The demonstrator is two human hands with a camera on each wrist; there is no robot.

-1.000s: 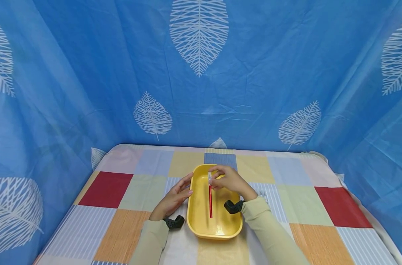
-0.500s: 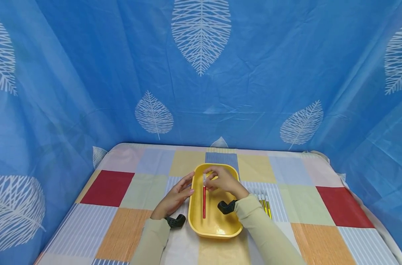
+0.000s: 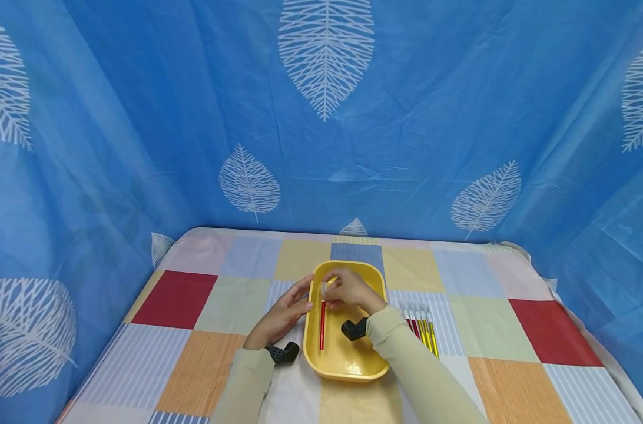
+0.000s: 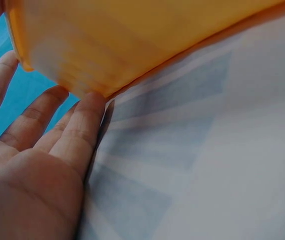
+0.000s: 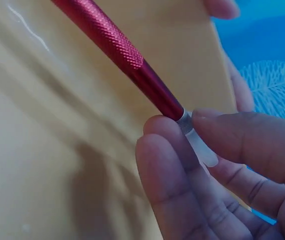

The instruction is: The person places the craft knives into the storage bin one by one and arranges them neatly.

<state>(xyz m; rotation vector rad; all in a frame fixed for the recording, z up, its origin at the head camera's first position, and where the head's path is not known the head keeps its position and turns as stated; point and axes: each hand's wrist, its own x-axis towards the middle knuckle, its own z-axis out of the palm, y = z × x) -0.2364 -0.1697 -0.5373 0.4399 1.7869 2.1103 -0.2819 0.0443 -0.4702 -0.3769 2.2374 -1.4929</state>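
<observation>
In the head view a yellow tray (image 3: 348, 377) with raised sides stands between my hands. My right hand (image 3: 349, 290) is over its inside and pinches a red craft knife (image 3: 322, 330) by the cap end. The right wrist view shows the knurled red handle (image 5: 117, 45), a silver collar and a translucent cap (image 5: 202, 148) between thumb and fingertips. The handle points toward me along the tray's left side; whether it touches the bottom I cannot tell. My left hand (image 3: 284, 312) rests against the tray's left wall with fingers extended, fingertips on the outer yellow wall (image 4: 107, 45) in the left wrist view.
Right of the tray, partly behind my right forearm, several craft knives (image 3: 427, 333) with red and yellow handles lie side by side, caps away from me. A patchwork cloth (image 3: 231, 306) covers the table. A blue leaf-print curtain (image 3: 406, 118) hangs around the back and sides.
My right hand has moved left with the red craft knife, from the tray's middle toward its left wall. More of the knives on the right now show. My left hand keeps its place at the tray.
</observation>
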